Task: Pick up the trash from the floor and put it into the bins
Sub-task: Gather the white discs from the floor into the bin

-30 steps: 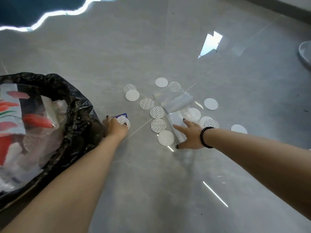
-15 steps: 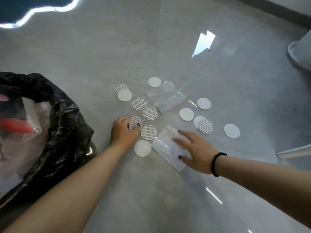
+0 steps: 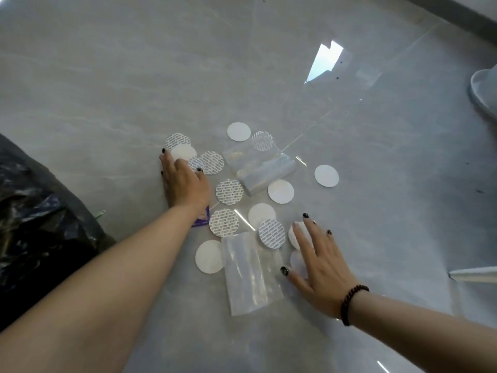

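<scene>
Several white and patterned round seals lie scattered on the grey floor. My left hand (image 3: 184,181) rests flat on the floor with its fingers over seals at the far left of the pile (image 3: 180,146). A purple scrap (image 3: 201,219) shows under its wrist. My right hand (image 3: 320,262) lies spread, palm down, covering white seals beside a patterned seal (image 3: 271,234). A clear plastic bag (image 3: 250,273) lies just left of it. A second clear bag (image 3: 263,168) lies farther back. The black bin bag (image 3: 40,227) is at the left edge.
A white rounded base (image 3: 484,87) stands at the far right edge, and a pale strip (image 3: 473,274) lies on the floor at the right. Bright window reflections mark the glossy tiles. Bare floor stretches beyond the pile and in front of my arms.
My left hand has reached farther out to the seals at the pile's far left. My right hand has slid right off the near clear bag onto white seals. The view has shifted right.
</scene>
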A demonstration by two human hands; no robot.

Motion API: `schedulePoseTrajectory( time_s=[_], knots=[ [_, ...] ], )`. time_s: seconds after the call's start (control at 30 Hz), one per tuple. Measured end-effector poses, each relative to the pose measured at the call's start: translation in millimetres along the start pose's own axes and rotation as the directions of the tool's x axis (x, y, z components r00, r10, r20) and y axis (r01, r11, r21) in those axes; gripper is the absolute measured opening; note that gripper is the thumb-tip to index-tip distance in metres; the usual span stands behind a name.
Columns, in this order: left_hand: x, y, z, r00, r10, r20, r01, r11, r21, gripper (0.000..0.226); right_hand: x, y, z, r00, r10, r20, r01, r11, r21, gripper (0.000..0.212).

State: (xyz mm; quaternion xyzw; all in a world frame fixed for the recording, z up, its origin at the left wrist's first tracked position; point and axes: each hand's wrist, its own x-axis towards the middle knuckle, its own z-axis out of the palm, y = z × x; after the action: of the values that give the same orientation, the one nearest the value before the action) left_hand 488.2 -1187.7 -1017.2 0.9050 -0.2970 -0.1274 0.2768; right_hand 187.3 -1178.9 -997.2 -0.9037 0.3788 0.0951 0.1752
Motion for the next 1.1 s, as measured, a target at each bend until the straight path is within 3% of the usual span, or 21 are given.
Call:
schedulePoseTrajectory(
  time_s=[0.07, 0.13, 0.2, 0.27, 0.4, 0.5, 0.67, 0.97, 1.1],
  knots=[
    [12, -1, 2, 0.996, 0.068, 0.056, -0.070, 0.997, 0.034, 0.053, 28, 7, -6, 0.989, -0.025, -0.145, 0.027, 0.999, 0.017, 0.083],
    [18, -3, 6, 0.981, 0.113, 0.157, -0.135, 0.981, 0.140, 0.066, 73, 23, -19, 0.969, 0.116, -0.217, -0.101, 0.992, 0.081, 0.081],
    [17, -4, 11, 0.963, 0.117, 0.244, -0.182, 0.947, 0.264, 0.070, 114, 35, -33, 0.954, 0.256, -0.153, -0.239, 0.963, 0.123, 0.076],
    [7, -3, 12, 0.953, 0.130, 0.274, -0.209, 0.937, 0.281, 0.068, 143, 35, -43, 0.948, 0.308, -0.079, -0.298, 0.947, 0.117, 0.074],
    [-47, -20, 11, 0.946, 0.249, 0.208, -0.270, 0.959, 0.081, 0.071, 182, 4, -58, 0.983, 0.178, -0.036, -0.178, 0.984, 0.025, 0.076],
    [-89, -46, 6, 0.918, 0.340, 0.205, -0.376, 0.911, 0.169, 0.070, 215, -25, -74, 0.996, 0.091, -0.019, -0.091, 0.994, -0.053, 0.076],
    [-91, -52, 8, 0.910, 0.341, 0.235, -0.392, 0.892, 0.226, 0.071, 251, -49, -68, 0.988, 0.080, 0.133, -0.064, 0.990, -0.126, 0.076],
    [-92, -53, 7, 0.894, 0.374, 0.247, -0.424, 0.884, 0.196, 0.081, 155, -36, -16, 0.994, -0.060, 0.087, 0.082, 0.958, -0.276, 0.078],
    [-89, -49, -2, 0.856, 0.505, 0.107, -0.503, 0.863, -0.048, 0.069, 86, -43, -5, 0.985, -0.135, 0.112, 0.153, 0.972, -0.176, 0.076]
  ],
)
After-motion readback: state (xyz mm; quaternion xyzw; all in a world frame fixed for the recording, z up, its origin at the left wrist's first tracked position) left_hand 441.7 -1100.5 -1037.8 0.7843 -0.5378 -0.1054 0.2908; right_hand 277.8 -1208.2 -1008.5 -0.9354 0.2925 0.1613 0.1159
